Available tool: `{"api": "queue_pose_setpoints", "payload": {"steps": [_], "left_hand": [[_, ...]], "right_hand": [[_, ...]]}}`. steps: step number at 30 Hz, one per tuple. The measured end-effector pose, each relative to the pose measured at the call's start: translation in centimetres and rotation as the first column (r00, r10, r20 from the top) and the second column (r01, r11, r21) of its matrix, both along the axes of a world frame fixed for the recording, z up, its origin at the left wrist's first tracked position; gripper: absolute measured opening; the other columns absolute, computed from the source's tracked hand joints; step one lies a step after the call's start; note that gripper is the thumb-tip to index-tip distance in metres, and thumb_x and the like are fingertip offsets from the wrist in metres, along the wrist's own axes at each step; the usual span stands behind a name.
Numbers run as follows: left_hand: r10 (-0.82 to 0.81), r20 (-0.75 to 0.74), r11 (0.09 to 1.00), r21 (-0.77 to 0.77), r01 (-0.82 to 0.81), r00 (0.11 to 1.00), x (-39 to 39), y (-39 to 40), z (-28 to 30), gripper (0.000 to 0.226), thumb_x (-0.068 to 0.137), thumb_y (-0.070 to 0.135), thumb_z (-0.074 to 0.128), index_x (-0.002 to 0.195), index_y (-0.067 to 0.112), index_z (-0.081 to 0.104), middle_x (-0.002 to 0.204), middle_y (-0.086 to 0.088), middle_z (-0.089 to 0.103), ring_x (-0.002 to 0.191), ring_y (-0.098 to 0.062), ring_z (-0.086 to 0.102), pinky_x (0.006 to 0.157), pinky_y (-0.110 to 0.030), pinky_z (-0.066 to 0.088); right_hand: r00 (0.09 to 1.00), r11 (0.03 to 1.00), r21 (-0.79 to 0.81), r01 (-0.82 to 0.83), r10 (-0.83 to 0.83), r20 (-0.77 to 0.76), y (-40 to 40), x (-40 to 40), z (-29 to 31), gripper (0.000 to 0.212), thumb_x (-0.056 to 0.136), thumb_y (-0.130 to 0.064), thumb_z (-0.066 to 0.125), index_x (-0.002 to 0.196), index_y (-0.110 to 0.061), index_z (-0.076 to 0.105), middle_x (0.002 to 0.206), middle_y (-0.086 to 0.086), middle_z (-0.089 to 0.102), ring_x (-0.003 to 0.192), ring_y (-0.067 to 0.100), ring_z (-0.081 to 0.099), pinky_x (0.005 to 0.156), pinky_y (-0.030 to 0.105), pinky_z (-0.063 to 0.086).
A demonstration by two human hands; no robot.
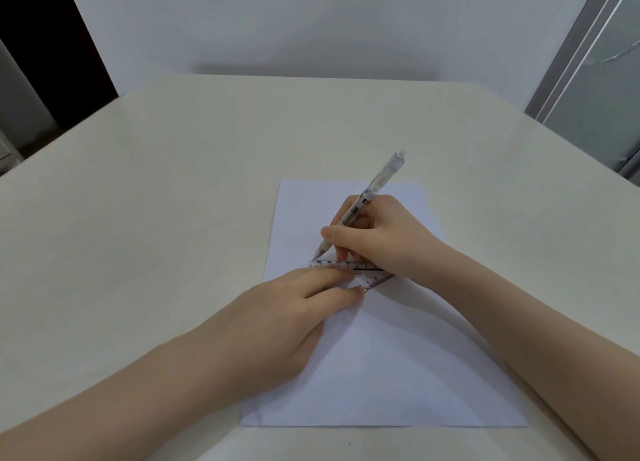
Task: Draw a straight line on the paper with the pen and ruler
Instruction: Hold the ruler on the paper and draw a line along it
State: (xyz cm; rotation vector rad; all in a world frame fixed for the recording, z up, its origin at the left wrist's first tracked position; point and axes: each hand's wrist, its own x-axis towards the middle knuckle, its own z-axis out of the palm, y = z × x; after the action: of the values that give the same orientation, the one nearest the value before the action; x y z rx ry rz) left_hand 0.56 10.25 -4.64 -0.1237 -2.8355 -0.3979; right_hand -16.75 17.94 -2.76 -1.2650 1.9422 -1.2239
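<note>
We are at the start of the stroke, as far as we can judge: the ruler (349,270) is set and the pen (360,206) is at its edge, but we see no drawn line on the paper (381,374) yet.

The paper lies on the desk (156,218) toward its near edge, right of the middle. The clear ruler, a small set square by its shape, rests flat on the middle of the sheet, its long marked edge facing the far edge of the desk.

Our left hand (277,318) lies flat on the ruler, fingers (325,273) stretched out and pressing on its left part, gripping nothing. Our right hand (377,238) is closed around the pen in a writing grip, thumb and fingers pinched on the lower barrel. The pen leans away toward the far right, and its tip sits just beyond the ruler's far edge, near the left end; whether it touches the paper we cannot tell.

Next, we judge, the tip must run rightward along that edge while the left hand keeps steady pressure. Our right fingers sit close over the ruler and could nudge it.
</note>
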Motion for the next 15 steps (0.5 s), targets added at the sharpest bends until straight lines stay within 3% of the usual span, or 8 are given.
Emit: {"api": "queue_pose_setpoints", "payload": {"steps": [6,15], "left_hand": [[0.0,0.014,1.0,-0.021,0.0,1.0,0.0,0.1,0.1,0.046,0.085,0.011,0.033,0.122,0.017,0.06,0.133,0.0,0.055,0.117,-0.018,0.052,0.086,-0.024,0.047],[0.018,0.038,0.999,-0.048,-0.016,0.999,0.0,0.0,0.1,0.046,0.086,0.014,0.032,0.122,0.017,0.059,0.135,-0.002,0.053,0.119,-0.019,0.052,0.088,-0.028,0.049]], "right_hand": [[1.0,1.0,0.013,0.013,-0.013,-0.008,0.3,-0.4,0.1,0.014,0.08,-0.022,0.064,0.067,-0.018,0.064,0.057,0.0,0.068,0.054,0.011,0.058,0.058,0.028,0.047],[0.999,0.998,0.046,0.031,-0.031,0.007,1.1,-1.0,0.3,0.014,0.081,-0.022,0.064,0.069,-0.016,0.065,0.056,-0.002,0.068,0.055,0.01,0.059,0.055,0.022,0.047]]}}
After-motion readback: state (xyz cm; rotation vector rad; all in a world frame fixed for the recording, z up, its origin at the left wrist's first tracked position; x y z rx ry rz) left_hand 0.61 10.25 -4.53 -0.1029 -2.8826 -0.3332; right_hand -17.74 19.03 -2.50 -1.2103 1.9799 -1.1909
